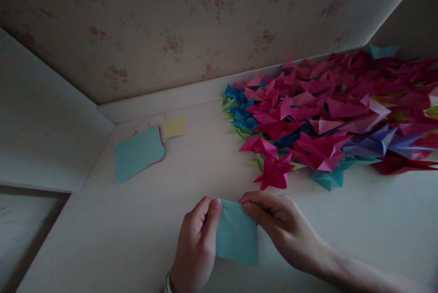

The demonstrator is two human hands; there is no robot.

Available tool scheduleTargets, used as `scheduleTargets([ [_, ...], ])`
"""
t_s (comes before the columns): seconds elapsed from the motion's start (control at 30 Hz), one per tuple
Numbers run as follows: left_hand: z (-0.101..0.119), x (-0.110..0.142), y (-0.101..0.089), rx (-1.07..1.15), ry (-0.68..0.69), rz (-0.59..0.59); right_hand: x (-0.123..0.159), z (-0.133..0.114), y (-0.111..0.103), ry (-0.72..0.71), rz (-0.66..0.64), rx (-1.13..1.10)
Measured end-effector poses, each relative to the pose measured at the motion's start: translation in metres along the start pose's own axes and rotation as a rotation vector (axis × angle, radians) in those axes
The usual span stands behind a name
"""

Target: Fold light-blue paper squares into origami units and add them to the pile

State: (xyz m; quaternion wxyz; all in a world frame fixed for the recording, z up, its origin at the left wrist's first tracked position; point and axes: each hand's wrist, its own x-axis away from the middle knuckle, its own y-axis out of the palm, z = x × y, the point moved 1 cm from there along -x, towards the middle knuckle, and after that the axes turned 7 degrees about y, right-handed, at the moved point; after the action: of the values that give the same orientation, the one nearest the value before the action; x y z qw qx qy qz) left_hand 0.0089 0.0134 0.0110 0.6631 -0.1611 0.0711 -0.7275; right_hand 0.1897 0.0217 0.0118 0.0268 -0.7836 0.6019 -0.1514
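Observation:
A square of teal origami paper (237,236) is held up in front of me, close above the white tabletop. My left hand (198,240) is closed on its left side, thumb pressed near the upper left corner. At the upper right corner, my right hand (282,227) pinches the paper between thumb and fingers. A faint crease shows near the top of the sheet. Just beyond my hands lies a bright pink folded paper piece (273,172), at the near edge of a large heap of origami (308,106).
At the left lies a stack of teal paper sheets (138,154), with a small yellow paper (175,127) beside it. The heap of pink, blue, green and purple origami fills the right back of the white tabletop (198,165). A flowered wall (171,23) rises behind, and a white panel (44,115) stands left.

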Motion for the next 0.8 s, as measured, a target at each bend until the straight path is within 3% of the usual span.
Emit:
scheduleTargets([
  [0.23,0.002,-0.001,0.002,0.025,0.02,-0.024,0.0,0.001,-0.003,-0.021,0.162,-0.053],
  [0.4,0.004,0.004,0.002,0.205,-0.006,-0.063,-0.002,0.007,-0.003,0.012,0.25,-0.192],
  [0.63,0.006,0.005,0.0,0.422,-0.063,-0.027,0.003,0.007,-0.002,-0.059,0.234,-0.196],
  [0.8,0.001,0.003,-0.008,0.589,-0.027,-0.073,0.0,0.007,-0.009,0.008,0.317,-0.254],
])
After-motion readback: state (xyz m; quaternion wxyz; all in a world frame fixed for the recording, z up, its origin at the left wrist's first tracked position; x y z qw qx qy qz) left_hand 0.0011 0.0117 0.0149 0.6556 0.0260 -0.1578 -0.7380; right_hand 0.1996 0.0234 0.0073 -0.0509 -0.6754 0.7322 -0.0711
